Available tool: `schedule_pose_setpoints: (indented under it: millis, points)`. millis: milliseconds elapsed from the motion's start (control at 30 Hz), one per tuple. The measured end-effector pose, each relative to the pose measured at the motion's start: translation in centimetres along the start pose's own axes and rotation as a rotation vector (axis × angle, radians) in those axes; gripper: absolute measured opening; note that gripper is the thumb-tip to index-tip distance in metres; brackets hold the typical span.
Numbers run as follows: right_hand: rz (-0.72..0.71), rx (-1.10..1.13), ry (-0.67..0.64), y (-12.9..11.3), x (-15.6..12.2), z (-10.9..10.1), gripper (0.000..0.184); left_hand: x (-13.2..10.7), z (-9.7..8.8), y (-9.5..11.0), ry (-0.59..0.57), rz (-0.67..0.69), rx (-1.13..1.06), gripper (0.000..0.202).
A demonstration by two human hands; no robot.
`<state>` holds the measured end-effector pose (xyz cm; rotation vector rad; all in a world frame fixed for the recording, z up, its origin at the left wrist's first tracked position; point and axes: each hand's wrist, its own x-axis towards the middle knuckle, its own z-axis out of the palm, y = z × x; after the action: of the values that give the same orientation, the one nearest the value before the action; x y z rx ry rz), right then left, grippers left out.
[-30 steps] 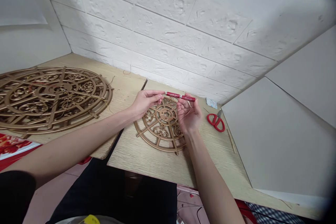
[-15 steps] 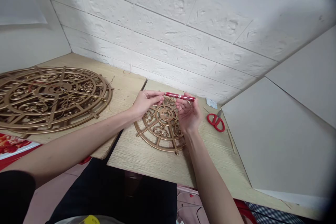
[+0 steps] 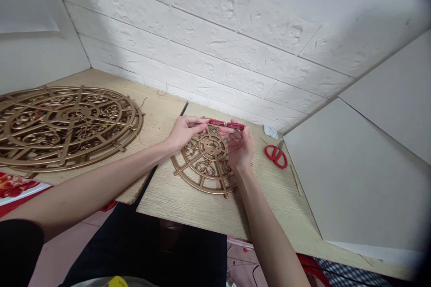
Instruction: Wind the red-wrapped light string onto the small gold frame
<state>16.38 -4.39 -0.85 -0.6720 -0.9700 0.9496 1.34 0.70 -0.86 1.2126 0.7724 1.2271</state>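
A slim red pen [image 3: 216, 122] with a silvery band at its middle lies level between my hands, above the small gold openwork disc [image 3: 205, 169]. My left hand [image 3: 182, 134] pinches its left end between thumb and fingers. From below and the right, my right hand [image 3: 240, 148] holds the other half, palm turned up, with the fingers curled behind the barrel and the thumb by its right tip. Part of the disc's right side is hidden by my right hand and wrist.
Larger gold openwork discs [image 3: 74, 157] lie stacked at the left, with loose thread over them. Red-handled scissors [image 3: 276, 156] and a small pale packet [image 3: 270, 132] lie to the right. White brick-patterned wall [image 3: 208, 45] and side panels [image 3: 370, 179] bound the table.
The pen and my right hand have shifted slightly to the left. My right thumb now sits closer to the pen's right tip. My left hand has barely moved.
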Motion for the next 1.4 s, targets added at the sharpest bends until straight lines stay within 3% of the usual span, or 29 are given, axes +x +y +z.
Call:
schedule_pose_setpoints:
  millis: [200,333,533,833,1100,1400]
  points:
    - [0.13,0.119,0.086,-0.37,0.32,0.02,0.031,0.18,-0.02,0.03,-0.045,-0.047,-0.135,0.024]
    - [0.166,0.159,0.1,-0.65,0.43,-0.02,0.03,0.47,-0.29,-0.18,0.005,-0.057,-0.145,0.029]
    - [0.078,0.048,0.01,-0.7,0.28,-0.23,0.03,0.74,-0.66,-0.1,0.099,-0.101,-0.083,0.037]
    - [-0.038,-0.188,-0.116,-0.51,-0.13,-0.04,0.027,0.58,-0.51,0.21,0.083,-0.048,-0.033,0.032]
    - [0.093,-0.122,-0.214,-0.63,-0.49,0.12,0.029,0.92,-0.59,0.42,0.121,-0.087,-0.084,0.027]
    - [0.074,-0.105,-0.232,-0.95,-0.05,-0.31,0.028,0.99,-0.63,0.26,0.07,-0.085,-0.111,0.016]
